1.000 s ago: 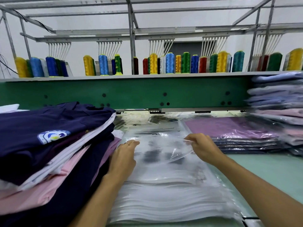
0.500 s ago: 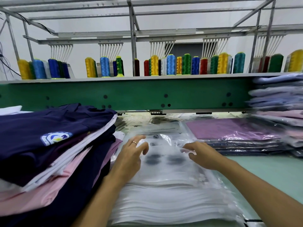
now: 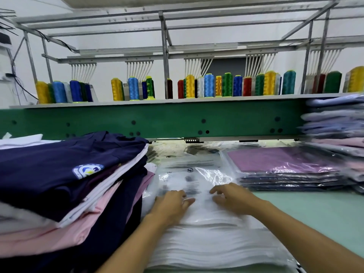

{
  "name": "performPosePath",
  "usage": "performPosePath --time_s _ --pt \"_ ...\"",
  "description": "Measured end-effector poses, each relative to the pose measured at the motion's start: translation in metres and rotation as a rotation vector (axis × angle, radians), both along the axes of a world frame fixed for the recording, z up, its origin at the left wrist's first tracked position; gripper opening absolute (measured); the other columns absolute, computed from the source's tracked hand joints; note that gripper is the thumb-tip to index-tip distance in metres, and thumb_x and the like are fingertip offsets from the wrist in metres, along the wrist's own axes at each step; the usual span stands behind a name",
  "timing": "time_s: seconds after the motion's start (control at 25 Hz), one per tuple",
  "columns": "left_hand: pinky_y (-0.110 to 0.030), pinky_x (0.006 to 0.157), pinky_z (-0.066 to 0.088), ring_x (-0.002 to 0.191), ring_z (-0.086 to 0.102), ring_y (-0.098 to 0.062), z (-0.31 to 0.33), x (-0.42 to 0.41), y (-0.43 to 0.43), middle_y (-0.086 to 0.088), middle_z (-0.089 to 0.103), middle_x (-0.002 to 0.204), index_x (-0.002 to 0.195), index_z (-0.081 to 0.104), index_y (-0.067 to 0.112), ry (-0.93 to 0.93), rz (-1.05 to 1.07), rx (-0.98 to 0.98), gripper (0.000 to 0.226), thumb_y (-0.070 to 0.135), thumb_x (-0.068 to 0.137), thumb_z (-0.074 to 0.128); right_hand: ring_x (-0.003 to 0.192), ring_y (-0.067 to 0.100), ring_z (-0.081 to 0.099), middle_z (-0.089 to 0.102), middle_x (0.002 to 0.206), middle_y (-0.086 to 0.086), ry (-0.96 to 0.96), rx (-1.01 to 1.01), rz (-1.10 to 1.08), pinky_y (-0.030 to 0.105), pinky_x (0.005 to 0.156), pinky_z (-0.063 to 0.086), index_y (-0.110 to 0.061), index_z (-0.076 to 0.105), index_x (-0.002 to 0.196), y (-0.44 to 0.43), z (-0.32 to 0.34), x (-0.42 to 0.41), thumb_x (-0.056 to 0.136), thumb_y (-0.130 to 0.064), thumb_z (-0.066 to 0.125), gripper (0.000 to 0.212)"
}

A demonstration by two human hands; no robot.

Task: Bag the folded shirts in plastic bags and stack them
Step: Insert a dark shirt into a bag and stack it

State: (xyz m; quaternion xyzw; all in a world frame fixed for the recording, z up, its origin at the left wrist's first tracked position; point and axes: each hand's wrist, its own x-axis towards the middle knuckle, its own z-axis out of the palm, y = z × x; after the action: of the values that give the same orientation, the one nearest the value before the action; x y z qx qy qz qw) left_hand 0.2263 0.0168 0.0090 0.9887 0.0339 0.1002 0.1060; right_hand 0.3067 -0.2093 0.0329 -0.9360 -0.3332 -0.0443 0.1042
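Both your hands have slid back toward you and closer together on the stack of plastic bags (image 3: 206, 243), which lies between the folded shirts (image 3: 69, 174) and the bagged shirts (image 3: 285, 164). Your left hand (image 3: 173, 202) lies flat, fingers together, likely pinning the stack. Your right hand (image 3: 231, 198) rests bent fingertips on the top bag; whether it pinches, I cannot tell.

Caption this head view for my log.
Left hand and right hand on the plastic bags, between folded shirts and bagged shirts.

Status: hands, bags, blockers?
Left hand flat on stack of clear plastic bags. Right hand touching it, pinch unclear. Folded navy shirt at left, untouched. No obstruction.
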Motion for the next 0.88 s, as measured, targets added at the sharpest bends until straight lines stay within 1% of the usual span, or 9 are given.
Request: performPosePath --time_s 0.12,0.28,0.36,0.44,0.48,0.56,0.6,0.72,0.88 --pt "-0.041 0.098 0.045 0.124 0.055 -0.023 0.026 -0.006 -0.003 0.003 0.058 0.137 0.139 0.048 0.03 0.038 0.014 -0.002 0.058 0.066 0.094 0.045 0.116 0.013 0.057 0.066 0.125 -0.011 -0.085 0.044 0.034 0.032 0.093 0.043 -0.038 0.057 0.133 0.017 0.011 -0.014 0.096 -0.053 0.054 0.039" --pt "-0.041 0.092 0.05 0.118 0.057 -0.027 0.076 -0.018 -0.009 -0.002 0.059 0.133 0.133 0.051 0.023 0.026 -0.035 0.088 0.041 0.035 0.094 0.058 0.105 0.01 0.06 0.067 0.114 -0.015 -0.022 0.243 0.107 0.033 0.088 0.05 -0.035 0.063 0.124 0.053 0.037 -0.039 0.093 -0.035 0.06 0.03" --pt "-0.039 0.081 0.05 0.108 0.06 -0.029 0.107 -0.03 -0.01 -0.006 0.062 0.122 0.116 0.053 0.018 -0.048 -0.039 0.201 0.025 0.019 0.091 0.057 0.093 0.013 0.062 0.068 0.096 -0.016 -0.022 0.394 0.134 0.037 0.079 0.053 -0.033 0.065 0.101 0.077 0.053 -0.057 0.089 -0.017 0.057 0.022" --pt "-0.039 0.081 0.047 0.107 0.061 -0.03 0.14 -0.048 -0.004 -0.007 0.063 0.116 0.114 0.053 0.017 -0.138 0.024 0.367 0.027 0.018 0.088 0.058 0.078 0.019 0.061 0.065 0.078 -0.01 0.024 0.592 0.178 0.04 0.068 0.052 -0.029 0.057 0.078 0.105 0.07 -0.076 0.081 -0.002 0.05 0.028" --pt "-0.039 0.08 0.044 0.11 0.06 -0.03 0.156 -0.058 0.004 -0.007 0.063 0.117 0.116 0.053 0.017 -0.151 0.078 0.431 0.032 0.023 0.086 0.062 0.071 0.019 0.06 0.066 0.074 -0.005 0.091 0.7 0.221 0.038 0.063 0.052 -0.026 0.058 0.077 0.119 0.079 -0.087 0.079 0.002 0.049 0.029" --pt "-0.04 0.079 0.04 0.114 0.056 -0.032 0.185 -0.08 0.027 -0.007 0.062 0.118 0.115 0.055 0.019 -0.052 0.236 0.511 0.041 0.034 0.08 0.069 0.06 0.015 0.061 0.07 0.072 0.003 0.296 0.867 0.318 0.025 0.053 0.049 -0.016 0.065 0.086 0.147 0.096 -0.108 0.082 0.007 0.05 0.028" --pt "-0.04 0.081 0.042 0.111 0.057 -0.032 0.199 -0.092 0.042 -0.005 0.062 0.113 0.106 0.057 0.02 0.037 0.311 0.518 0.038 0.04 0.076 0.07 0.057 0.014 0.061 0.071 0.072 0.005 0.403 0.898 0.344 0.02 0.05 0.047 -0.013 0.066 0.093 0.16 0.103 -0.117 0.084 0.006 0.05 0.026" --pt "-0.04 0.083 0.053 0.08 0.061 -0.027 0.223 -0.118 0.082 0.001 0.061 0.079 0.07 0.056 0.017 0.247 0.379 0.381 0.039 0.052 0.071 0.072 0.054 0.013 0.06 0.071 0.077 0.007 0.575 0.887 0.337 0.02 0.046 0.045 -0.013 0.065 0.105 0.194 0.116 -0.135 0.09 -0.004 0.054 0.02" --pt "-0.036 0.07 0.052 0.067 0.058 -0.025 0.234 -0.138 0.112 0.001 0.057 0.066 0.061 0.056 0.015 0.164 0.346 0.362 0.037 0.045 0.077 0.07 0.047 0.012 0.05 0.065 0.072 0.005 0.633 0.971 0.248 0.02 0.044 0.039 -0.012 0.064 0.101 0.215 0.123 -0.142 0.093 -0.009 0.055 0.012"
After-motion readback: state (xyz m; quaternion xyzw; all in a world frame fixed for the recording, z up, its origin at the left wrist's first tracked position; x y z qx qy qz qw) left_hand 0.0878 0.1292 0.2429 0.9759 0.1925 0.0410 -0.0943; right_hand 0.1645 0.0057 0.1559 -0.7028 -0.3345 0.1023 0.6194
